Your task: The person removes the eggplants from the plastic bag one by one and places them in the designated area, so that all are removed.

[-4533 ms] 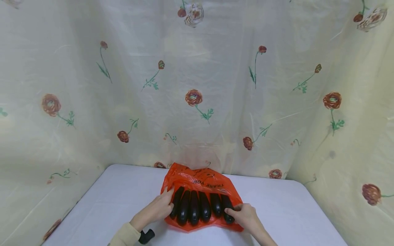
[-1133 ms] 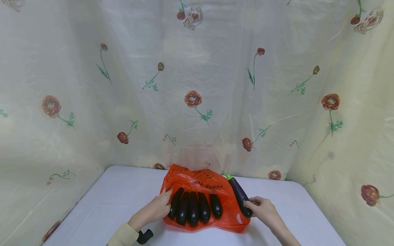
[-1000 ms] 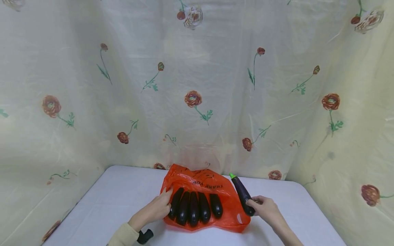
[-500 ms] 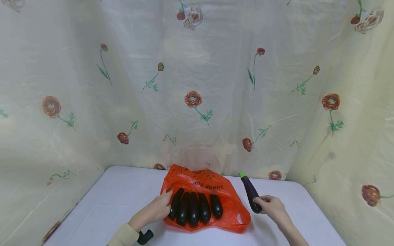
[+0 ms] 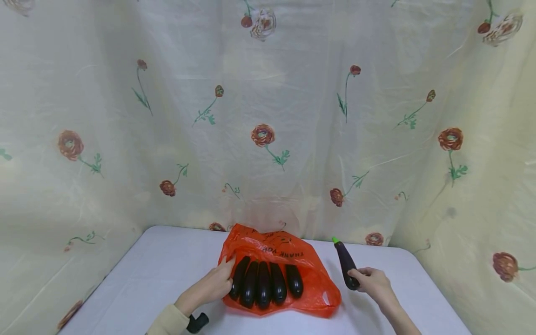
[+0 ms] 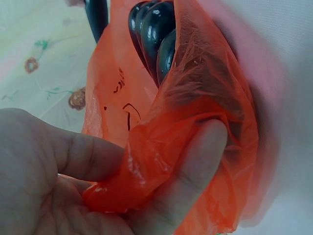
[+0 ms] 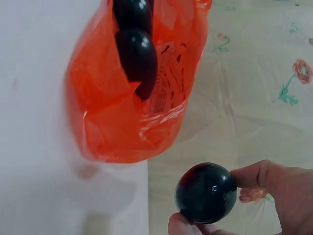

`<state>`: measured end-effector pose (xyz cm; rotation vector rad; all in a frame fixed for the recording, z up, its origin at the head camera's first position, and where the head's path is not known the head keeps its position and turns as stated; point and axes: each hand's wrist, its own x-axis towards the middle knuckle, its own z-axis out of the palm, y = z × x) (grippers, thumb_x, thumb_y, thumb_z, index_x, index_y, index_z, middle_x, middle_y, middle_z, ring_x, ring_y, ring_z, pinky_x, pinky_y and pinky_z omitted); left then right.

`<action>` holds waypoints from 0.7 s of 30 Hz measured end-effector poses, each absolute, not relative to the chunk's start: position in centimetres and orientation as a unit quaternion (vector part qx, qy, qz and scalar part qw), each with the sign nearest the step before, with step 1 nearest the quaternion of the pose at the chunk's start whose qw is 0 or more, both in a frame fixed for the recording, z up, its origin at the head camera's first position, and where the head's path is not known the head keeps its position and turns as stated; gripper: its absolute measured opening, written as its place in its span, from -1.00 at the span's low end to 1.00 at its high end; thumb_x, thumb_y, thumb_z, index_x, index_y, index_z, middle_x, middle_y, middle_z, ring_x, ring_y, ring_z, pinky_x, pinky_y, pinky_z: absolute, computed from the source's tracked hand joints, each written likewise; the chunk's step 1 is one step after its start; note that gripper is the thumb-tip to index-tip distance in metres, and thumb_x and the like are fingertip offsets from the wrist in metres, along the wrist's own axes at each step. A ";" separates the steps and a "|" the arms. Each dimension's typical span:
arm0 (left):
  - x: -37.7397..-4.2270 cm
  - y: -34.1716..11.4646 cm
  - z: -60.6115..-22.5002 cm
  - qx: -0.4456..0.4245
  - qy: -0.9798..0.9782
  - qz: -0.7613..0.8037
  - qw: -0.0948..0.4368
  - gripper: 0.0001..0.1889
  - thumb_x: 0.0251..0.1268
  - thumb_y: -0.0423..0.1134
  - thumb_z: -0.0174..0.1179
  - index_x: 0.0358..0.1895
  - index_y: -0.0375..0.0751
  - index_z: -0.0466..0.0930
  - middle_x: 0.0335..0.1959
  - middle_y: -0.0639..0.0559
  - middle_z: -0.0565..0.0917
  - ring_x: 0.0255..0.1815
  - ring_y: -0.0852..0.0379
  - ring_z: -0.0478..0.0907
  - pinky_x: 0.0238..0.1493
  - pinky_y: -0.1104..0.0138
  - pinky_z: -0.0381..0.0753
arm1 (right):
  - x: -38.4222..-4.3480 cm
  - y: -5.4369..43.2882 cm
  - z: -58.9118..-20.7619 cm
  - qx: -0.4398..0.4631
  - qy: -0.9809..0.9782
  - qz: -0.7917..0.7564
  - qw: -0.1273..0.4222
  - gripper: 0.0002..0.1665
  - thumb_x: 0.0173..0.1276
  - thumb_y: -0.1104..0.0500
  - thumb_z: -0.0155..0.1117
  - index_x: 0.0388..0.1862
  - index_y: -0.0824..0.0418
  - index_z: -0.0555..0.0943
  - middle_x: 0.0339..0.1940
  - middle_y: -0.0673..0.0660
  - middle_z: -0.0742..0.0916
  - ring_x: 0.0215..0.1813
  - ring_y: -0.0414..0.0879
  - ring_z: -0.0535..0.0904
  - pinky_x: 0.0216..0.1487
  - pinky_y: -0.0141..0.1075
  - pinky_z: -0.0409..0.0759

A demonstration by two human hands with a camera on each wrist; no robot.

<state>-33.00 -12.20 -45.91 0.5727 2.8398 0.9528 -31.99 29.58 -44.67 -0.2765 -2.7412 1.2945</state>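
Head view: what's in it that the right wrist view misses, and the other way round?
Only the head view shows the left hand at the orange bag, the beige sleeve and the green tip of the held eggplant. Only the right wrist view shows that eggplant's round end head-on. Both show the right hand gripping it, eggplants in the bag, and the flowery curtain.

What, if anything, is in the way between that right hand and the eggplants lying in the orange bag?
Two things: the right hand grips one eggplant on its bag-facing side, and beyond that the right end of the orange bag lies before the other eggplants. Nothing else visible is between.
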 end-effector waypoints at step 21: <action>-33.0 -12.0 -46.1 0.178 0.928 0.323 0.059 -0.34 0.30 -0.42 -0.03 0.47 -0.46 0.03 0.50 -0.40 0.07 0.43 -0.31 0.19 0.34 -0.20 0.20 | -32.9 31.3 -46.4 -0.109 -0.907 0.403 0.058 -0.28 0.26 -0.09 0.23 0.00 0.60 0.55 -0.32 0.37 0.74 -0.46 -0.10 0.68 -0.35 -0.31 0.46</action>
